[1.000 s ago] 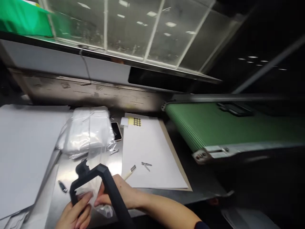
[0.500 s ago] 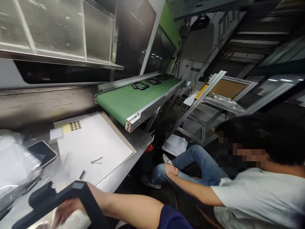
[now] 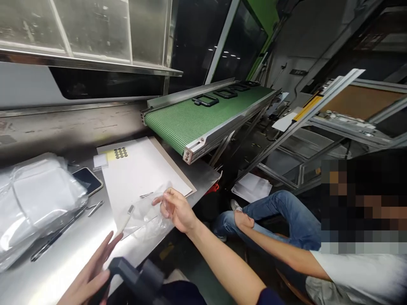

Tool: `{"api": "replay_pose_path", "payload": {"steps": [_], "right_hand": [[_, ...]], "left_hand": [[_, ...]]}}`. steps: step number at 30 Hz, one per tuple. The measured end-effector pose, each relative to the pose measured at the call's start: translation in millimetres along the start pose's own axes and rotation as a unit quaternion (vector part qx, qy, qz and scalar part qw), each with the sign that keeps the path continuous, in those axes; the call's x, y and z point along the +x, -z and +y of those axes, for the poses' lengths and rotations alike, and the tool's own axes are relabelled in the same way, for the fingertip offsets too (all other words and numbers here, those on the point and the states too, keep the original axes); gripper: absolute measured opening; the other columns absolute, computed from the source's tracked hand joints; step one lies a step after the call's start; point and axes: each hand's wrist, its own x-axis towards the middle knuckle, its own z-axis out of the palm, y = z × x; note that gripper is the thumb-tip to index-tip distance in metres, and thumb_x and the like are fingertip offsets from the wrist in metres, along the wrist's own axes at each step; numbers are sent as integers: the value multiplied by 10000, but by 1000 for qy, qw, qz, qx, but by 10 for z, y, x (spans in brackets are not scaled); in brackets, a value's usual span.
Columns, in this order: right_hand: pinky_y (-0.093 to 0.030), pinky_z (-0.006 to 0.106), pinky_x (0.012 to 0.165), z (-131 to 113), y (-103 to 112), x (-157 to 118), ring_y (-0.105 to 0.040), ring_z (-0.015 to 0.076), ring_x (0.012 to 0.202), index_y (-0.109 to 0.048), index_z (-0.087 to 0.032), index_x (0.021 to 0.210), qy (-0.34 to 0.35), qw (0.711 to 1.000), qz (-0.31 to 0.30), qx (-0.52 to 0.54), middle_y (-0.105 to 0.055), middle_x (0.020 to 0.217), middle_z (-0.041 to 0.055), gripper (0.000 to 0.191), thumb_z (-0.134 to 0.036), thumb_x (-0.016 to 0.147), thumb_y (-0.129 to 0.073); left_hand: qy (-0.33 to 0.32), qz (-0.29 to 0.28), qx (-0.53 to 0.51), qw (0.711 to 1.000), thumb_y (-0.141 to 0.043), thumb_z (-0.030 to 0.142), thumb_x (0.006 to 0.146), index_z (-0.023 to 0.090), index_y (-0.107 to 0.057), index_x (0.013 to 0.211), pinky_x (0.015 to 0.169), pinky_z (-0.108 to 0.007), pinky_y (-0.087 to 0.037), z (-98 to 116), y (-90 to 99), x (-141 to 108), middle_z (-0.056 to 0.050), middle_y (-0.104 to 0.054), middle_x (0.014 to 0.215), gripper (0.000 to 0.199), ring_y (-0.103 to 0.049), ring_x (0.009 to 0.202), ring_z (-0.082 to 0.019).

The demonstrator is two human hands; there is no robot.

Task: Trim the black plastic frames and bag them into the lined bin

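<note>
My left hand [image 3: 90, 273] is at the lower left, two fingers stretched out, its thumb and lower fingers against a dark frame-shaped part [image 3: 138, 277] that is blurred and partly cut off. My right hand [image 3: 178, 209] is over the front edge of the white sheet [image 3: 143, 169], its fingers closed on a crumpled clear plastic bag [image 3: 149, 222]. Small metal nippers [image 3: 146, 195] lie on the sheet just beyond the bag. A thin pale tool [image 3: 127, 218] lies between my hands. Yellow backing with black oval stickers [image 3: 121, 153] sits at the sheet's far left corner.
Wrapped white bags [image 3: 38, 199], a phone [image 3: 87, 180] and a black pen-like tool [image 3: 57, 235] lie at the left. A green conveyor [image 3: 197, 123] carries several black frames beyond the table. At the right sits a person [image 3: 349, 262] in jeans.
The dark frame has moved right and down, out of the lower left. My right hand has moved right and up with the clear bag. My left hand has come into view.
</note>
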Motion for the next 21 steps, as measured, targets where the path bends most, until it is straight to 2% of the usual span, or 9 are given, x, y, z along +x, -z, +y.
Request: {"api": "replay_pose_path", "payload": {"steps": [2,4,6,9,10,13,14,16,21], "right_hand": [[-202,156,334,11,-68,-41,-383,41,337,-343,-183,667,-22,996,-60,-56,-614,624,13,199,-289,759,-484],[-219,163,331,-22,-111,-116,-381,50,328,-365,-181,673,-36,986,-115,-115,-604,591,14,206,-315,754,-500],[-269,177,362,-110,-112,-247,-383,52,354,-409,-172,699,-33,973,-144,-176,-600,612,20,188,-324,764,-497],[-345,223,503,-253,-41,-556,-437,82,497,-495,-155,739,5,942,-150,-299,-586,676,36,116,-263,782,-489],[-354,244,552,-271,-8,-681,-460,104,560,-515,-149,748,34,910,-160,-382,-579,694,48,112,-239,795,-466],[-376,277,585,-173,75,-1048,-492,154,639,-519,-125,764,104,742,-197,-632,-560,708,88,198,-189,833,-345],[-390,269,571,-94,86,-1145,-501,155,628,-514,-118,774,100,705,-205,-672,-560,710,91,206,-176,836,-326],[-417,224,565,101,68,-1270,-525,135,619,-509,-123,795,52,711,-228,-663,-571,723,69,162,-170,833,-360],[-420,125,687,506,-183,-1161,-573,93,786,-500,-145,886,-10,797,-295,-527,-606,876,41,92,-187,814,-462]], "left_hand": [[0,-44,15,999,-602,399,626,480,-185,1231,259,-246,-336,123,-178,54,-96,-206,1403,739,-457,261,-36],[9,-62,20,998,-594,383,651,415,-178,1246,285,-228,-329,188,-285,115,-130,-374,1306,727,-469,286,-44],[27,-61,35,997,-597,374,664,235,-352,1176,315,-200,-312,173,-295,143,-94,-651,868,585,-458,295,-60],[64,-30,70,995,-558,386,704,127,-461,970,358,-170,-296,59,-178,84,39,-531,363,383,-425,306,-69],[72,-15,79,994,-545,401,709,135,-445,965,362,-169,-295,21,-129,46,48,-518,338,383,-426,313,-75],[73,14,98,992,-579,439,661,158,-399,998,383,-187,-331,-48,-29,-52,28,-584,393,474,-456,337,-95],[71,18,103,992,-599,440,639,151,-399,1010,394,-194,-345,-57,-18,-66,28,-587,388,511,-454,332,-97],[75,20,108,991,-627,430,615,128,-407,1043,416,-204,-368,-69,-21,-54,29,-588,378,568,-455,332,-102],[118,13,80,990,-678,434,542,151,-581,897,437,-212,-406,-148,-75,111,36,-600,420,465,-482,406,-131]]}}
